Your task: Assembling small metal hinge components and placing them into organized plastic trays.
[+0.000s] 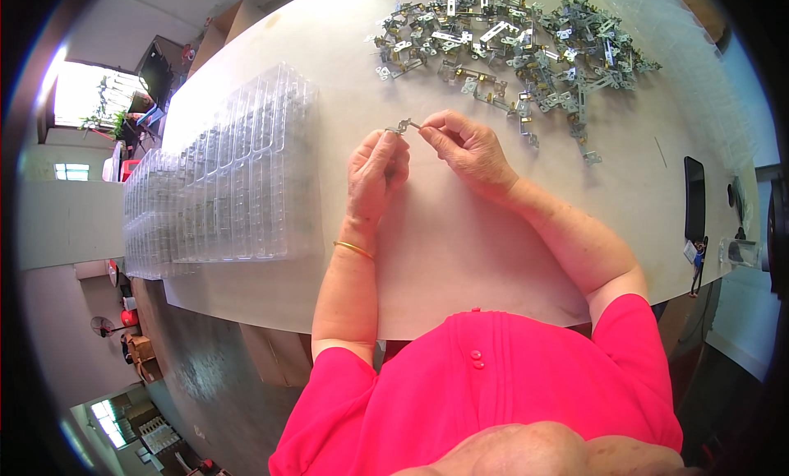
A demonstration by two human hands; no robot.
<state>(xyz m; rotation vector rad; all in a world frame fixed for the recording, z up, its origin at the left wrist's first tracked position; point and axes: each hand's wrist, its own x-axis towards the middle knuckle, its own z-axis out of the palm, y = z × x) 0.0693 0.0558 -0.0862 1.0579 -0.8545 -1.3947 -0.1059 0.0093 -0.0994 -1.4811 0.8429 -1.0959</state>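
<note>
Over the middle of the pale table, my left hand [377, 173] is closed round a small silvery metal bracket [402, 127], whose end sticks out past the fingertips. My right hand [472, 151] pinches a thin pin-like piece between thumb and forefinger, its tip meeting the bracket. Whether that piece belongs to the bracket or is separate, I cannot tell. Beyond the hands lies a wide heap of similar metal brackets [526, 44] with brass-coloured parts, its nearest pieces just past my right hand.
Stacked clear plastic trays [246, 164] with compartments stand on the left of the table [345, 90]. At the right lie a black phone [694, 198], a thin metal rod [660, 151] and a clear cup [740, 252] near the edge. More clear plastic [682, 57] lies at the far right.
</note>
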